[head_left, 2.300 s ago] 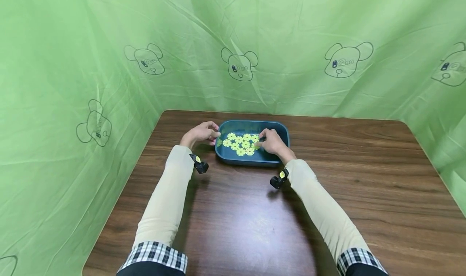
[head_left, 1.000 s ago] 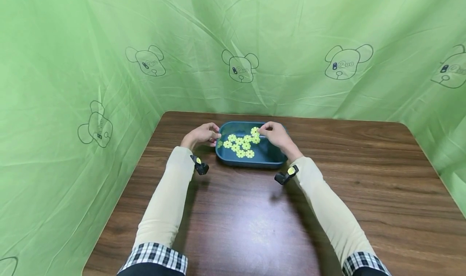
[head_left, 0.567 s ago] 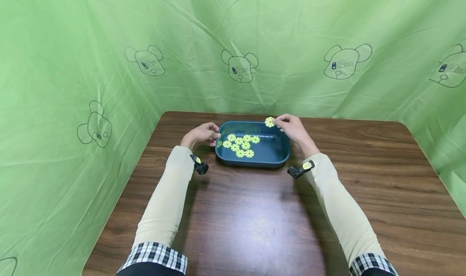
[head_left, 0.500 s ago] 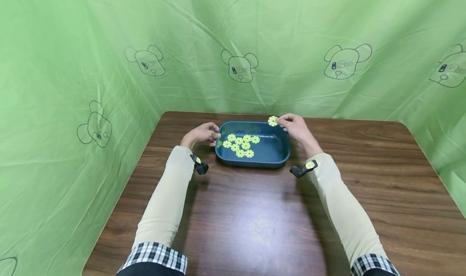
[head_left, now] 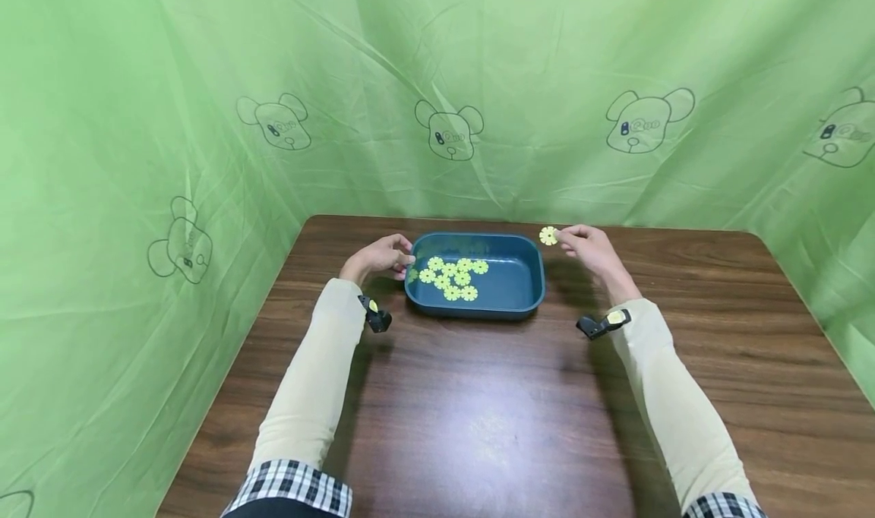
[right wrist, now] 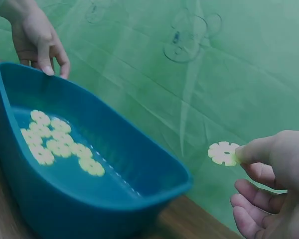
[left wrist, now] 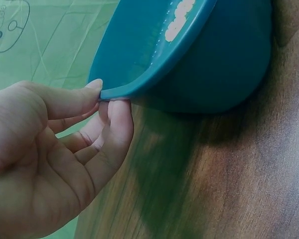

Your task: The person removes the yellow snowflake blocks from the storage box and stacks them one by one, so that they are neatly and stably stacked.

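A blue plastic basin (head_left: 509, 312) stands near the table's far side. Several yellow flower-shaped discs (head_left: 450, 270) with notched edges lie together on the left part of its floor. My left hand (head_left: 380, 260) pinches the basin's left rim; in the left wrist view the thumb is on top and the curled fingers (left wrist: 120, 124) are beneath. Beyond the basin's right end, my right hand (head_left: 593, 249) pinches one yellow notched disc (right wrist: 223, 154) between thumb and index finger, apart from the basin. Its other fingers (right wrist: 254, 199) are loosely curled.
The brown wooden table (head_left: 478, 419) extends in front of and to the right of the basin. A green cloth backdrop (head_left: 533, 70) with printed bear heads rises behind and at the sides. A black camera (head_left: 601, 324) sits on my right wrist, another on my left.
My right hand has picked a yellow notched disc out of the basin and carried it over the right rim, further right. My left hand has stayed on the left rim.
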Tool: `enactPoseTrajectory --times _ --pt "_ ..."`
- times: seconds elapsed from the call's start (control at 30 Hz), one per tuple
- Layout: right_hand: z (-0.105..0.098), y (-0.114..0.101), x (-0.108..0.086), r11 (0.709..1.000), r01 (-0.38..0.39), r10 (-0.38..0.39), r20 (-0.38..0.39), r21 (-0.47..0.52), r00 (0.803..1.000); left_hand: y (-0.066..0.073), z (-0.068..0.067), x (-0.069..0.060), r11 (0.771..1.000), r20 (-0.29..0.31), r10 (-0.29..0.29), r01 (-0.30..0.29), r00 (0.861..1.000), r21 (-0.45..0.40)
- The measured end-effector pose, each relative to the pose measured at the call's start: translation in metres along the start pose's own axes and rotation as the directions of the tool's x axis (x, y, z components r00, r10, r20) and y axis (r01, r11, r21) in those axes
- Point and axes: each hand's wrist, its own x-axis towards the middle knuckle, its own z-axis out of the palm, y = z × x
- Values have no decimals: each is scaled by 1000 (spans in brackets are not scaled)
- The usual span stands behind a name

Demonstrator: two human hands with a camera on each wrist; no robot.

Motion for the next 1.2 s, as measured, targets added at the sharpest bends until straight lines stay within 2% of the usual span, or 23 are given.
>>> enactPoseTrajectory --times 0.13,0.23,0.33,0.57,0.8,0.9,1.07,1.2 --pt "-8 15 -2 999 -30 30 -4 27 1000 0 1 1 1000 0 -1 1 1000 8" --pt "-11 27 -4 995 -84 83 8 58 996 0 2 1 1000 2 -3 3 1000 8" --pt "-13 39 -5 991 -122 121 13 48 993 -1 3 2 1000 5 -5 5 1000 7" --pt "-17 58 -9 993 -112 112 16 42 994 0 3 2 1000 -1 -5 5 1000 4" --pt "-19 61 -15 992 -113 114 12 -46 993 -1 1 4 1000 2 -1 1 1000 5" --pt "-19 58 -17 985 -102 100 -20 -139 995 -1 0 4 1000 0 0 0 1000 4" --pt "-23 58 -20 937 -101 82 -70 -334 994 -2 0 3 1000 -3 -1 1 1000 1" --pt "-26 61 -19 906 -115 82 -99 -407 992 -3 0 3 1000 -2 1 -1 1000 -5"
